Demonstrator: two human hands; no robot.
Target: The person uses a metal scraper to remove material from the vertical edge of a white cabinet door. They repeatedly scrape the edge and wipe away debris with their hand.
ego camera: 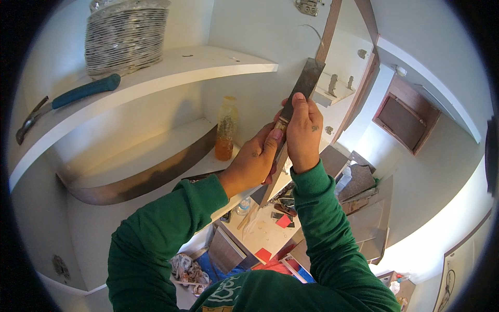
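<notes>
My left hand (253, 158) grips the lower end of a flat, dark metal tool (308, 76), perhaps a file or wide blade, near its light collar. Higher up, my right hand (305, 130) is closed around the tool, thumb flat on its face. The tool lies along the wood-coloured front edge (327, 33) of a white cabinet panel; a thin curled strip stands off that edge above the tool's tip. Left of my hands, a plastic bottle (225, 130) with orange-brown content stands on the lower cabinet board. The fingers behind the tool are partly hidden.
A claw hammer (85, 91) with a teal grip and a plastic-wrapped stack (125, 39) lie on the curved upper shelf (218, 60). A long brown strip (156, 175) bends across the lower compartment. Metal hinges (308, 7) stick out from panels. Below are a cluttered white top (259, 234) and rags (189, 271).
</notes>
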